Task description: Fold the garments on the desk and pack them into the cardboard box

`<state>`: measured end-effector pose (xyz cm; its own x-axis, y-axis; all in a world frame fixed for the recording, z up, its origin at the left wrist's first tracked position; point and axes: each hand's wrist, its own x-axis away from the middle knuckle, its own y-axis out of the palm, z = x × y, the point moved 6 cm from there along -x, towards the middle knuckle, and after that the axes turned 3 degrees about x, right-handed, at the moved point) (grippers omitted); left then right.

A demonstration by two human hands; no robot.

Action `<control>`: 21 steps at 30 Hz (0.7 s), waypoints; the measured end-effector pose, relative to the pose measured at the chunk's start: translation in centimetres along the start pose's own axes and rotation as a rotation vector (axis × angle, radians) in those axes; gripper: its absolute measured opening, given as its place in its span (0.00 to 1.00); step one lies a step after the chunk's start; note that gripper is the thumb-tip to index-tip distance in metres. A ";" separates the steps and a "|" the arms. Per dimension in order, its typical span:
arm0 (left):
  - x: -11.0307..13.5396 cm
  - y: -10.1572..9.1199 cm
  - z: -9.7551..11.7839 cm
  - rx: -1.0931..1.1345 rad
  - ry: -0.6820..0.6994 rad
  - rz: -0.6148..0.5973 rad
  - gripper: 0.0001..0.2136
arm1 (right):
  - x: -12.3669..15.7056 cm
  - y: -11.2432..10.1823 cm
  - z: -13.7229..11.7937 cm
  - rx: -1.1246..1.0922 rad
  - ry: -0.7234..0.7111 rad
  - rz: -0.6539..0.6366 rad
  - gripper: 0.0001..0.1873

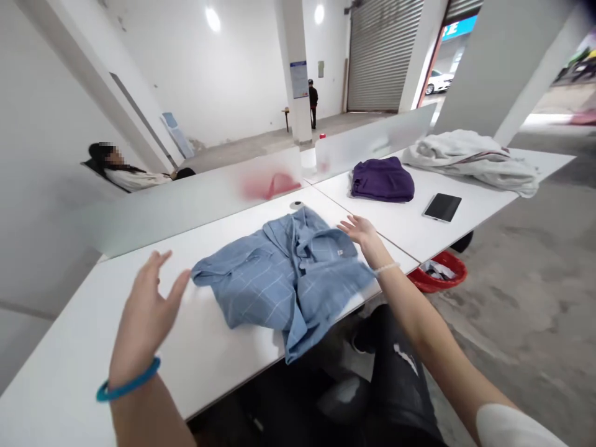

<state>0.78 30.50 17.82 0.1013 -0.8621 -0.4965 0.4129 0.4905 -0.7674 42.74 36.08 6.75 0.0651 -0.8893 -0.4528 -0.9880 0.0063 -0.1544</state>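
A blue checked shirt (261, 279) lies rumpled on the white table (223, 379), its collar toward the right and one corner hanging over the front edge. My left hand (146, 310), with a blue band at the wrist, is raised left of the shirt; its fingers are apart and hold nothing. Near the collar, my right hand (361, 233) is open with the palm turned up and the fingers spread. Whether it touches the cloth I cannot tell.
Farther right lie a folded purple garment (384, 180), a tablet (442, 207) and a heap of pale cloth (465, 155). Frosted dividers (195, 202) run along the table's back. A red basket (442, 282) stands on the floor at right. One person (130, 174) sits beyond the divider; another (313, 102) stands far back.
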 end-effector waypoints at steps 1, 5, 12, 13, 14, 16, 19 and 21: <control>1.7 0.8 1.1 0.012 0.034 -0.031 0.25 | -1.3 -0.5 0.9 -0.020 0.034 0.079 0.17; 7.8 7.2 8.2 0.179 0.349 -0.266 0.21 | -3.3 -1.9 3.1 -0.218 0.191 0.548 0.12; 14.0 19.0 12.7 -0.008 0.475 -0.429 0.21 | -0.7 8.8 0.9 0.600 -0.101 -0.391 0.28; 14.3 19.3 12.4 -0.007 0.470 -0.425 0.20 | 0.0 10.0 1.4 0.759 -0.146 -0.489 0.29; 14.5 19.2 12.0 0.014 0.461 -0.427 0.20 | 0.6 10.8 1.9 0.887 -0.174 -0.564 0.29; 14.8 18.3 10.9 0.087 0.442 -0.458 0.19 | 1.0 11.4 2.8 1.036 -0.176 -0.633 0.24; 15.1 16.1 8.7 0.159 0.412 -0.488 0.18 | 0.5 10.3 2.4 1.030 -0.133 -0.554 0.17; 14.7 13.9 6.5 0.167 0.352 -0.417 0.17 | -0.2 8.6 1.0 0.898 -0.131 -0.421 0.17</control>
<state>13.86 23.83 2.44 -0.3971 -0.8699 -0.2926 0.4934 0.0664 -0.8673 34.41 36.75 4.58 0.4536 -0.8415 -0.2935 -0.4121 0.0940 -0.9063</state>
